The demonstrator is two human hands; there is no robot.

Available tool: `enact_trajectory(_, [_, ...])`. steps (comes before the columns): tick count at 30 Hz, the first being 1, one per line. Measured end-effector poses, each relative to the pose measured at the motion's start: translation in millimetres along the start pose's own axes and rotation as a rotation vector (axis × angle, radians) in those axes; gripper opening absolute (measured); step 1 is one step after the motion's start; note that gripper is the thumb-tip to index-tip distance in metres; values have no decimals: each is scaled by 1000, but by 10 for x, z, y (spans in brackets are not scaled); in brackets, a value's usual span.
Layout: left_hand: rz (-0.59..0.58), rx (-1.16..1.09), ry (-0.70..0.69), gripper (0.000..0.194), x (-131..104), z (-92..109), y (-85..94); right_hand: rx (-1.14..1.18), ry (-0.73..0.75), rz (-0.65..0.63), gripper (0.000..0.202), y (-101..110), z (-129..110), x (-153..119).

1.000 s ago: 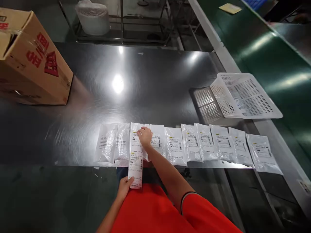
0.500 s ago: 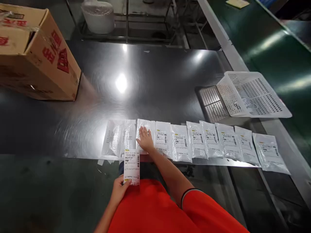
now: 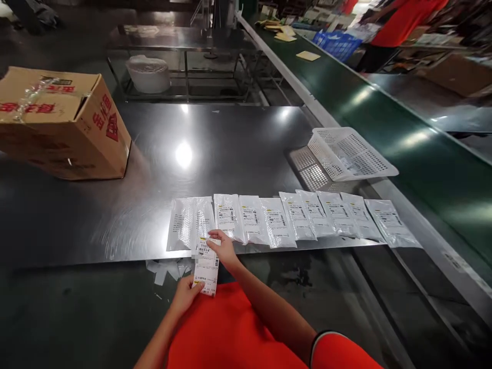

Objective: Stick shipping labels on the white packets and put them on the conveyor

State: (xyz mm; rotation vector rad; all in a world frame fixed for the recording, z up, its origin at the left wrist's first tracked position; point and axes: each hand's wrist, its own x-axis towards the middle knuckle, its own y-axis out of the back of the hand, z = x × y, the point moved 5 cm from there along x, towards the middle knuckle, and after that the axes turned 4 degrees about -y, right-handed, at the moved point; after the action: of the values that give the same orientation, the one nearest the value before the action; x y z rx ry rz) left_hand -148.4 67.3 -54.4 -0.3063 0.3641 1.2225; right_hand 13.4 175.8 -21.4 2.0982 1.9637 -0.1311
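My left hand (image 3: 185,293) pinches the lower end of a strip of printed shipping labels (image 3: 206,267) over the front edge of the table. At the strip's upper end, my right hand (image 3: 226,252) has its thumb and fingers closed on the label. Just behind the strip lies a white bubble mailer (image 3: 203,212) with no shipping label showing, and another bubble mailer (image 3: 181,223) sits to its left. To the right several labelled mailers lie in a row, the nearest labelled mailer (image 3: 227,228) close to my right hand.
On the metal table (image 3: 230,148), a cardboard box (image 3: 103,133) stands at the left. A white perforated basket (image 3: 353,154) rests tilted at the right, beside a green conveyor belt (image 3: 346,102). Backing-paper scraps (image 3: 163,271) are below the front edge. A person in red (image 3: 403,25) is beyond the belt.
My right hand has left the mailer it was pressing, whose label now shows, and has come to the top of the label strip. The camera view has tilted upward.
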Motion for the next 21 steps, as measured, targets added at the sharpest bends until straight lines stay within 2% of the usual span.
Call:
enact_trajectory(2, [-14, 147, -54, 45, 48, 53, 74, -35, 1, 12, 22, -33, -117, -36])
enact_trajectory(4, [58, 354, -137, 47, 179, 184, 210, -75, 21, 4, 17, -37, -200, -79])
enact_trajectory(6, [138, 584, -244, 50, 391, 367, 348, -120, 71, -25, 14, -25, -261, -129])
enact_trajectory(8, [117, 861, -362, 50, 643, 518, 421, -160, 120, -56, 12, 5, -302, -161])
enact_trajectory(11, [58, 1134, -306, 48, 957, 500, 551, -176, 147, -51, 13, 97, -345, -111])
enact_trajectory(14, [64, 1172, -215, 50, 1033, 379, 687, -171, 140, -10, 17, 193, -385, 49])
enact_trajectory(17, [82, 1165, -176, 50, 951, 353, 767, -174, 134, -12, 19, 203, -429, 215])
enact_trajectory(19, [115, 1060, -183, 49, 879, 445, 775, -165, 132, -39, 18, 152, -461, 277])
enact_trajectory(21, [177, 807, -221, 50, 822, 606, 726, -148, 129, -66, 17, 74, -489, 288])
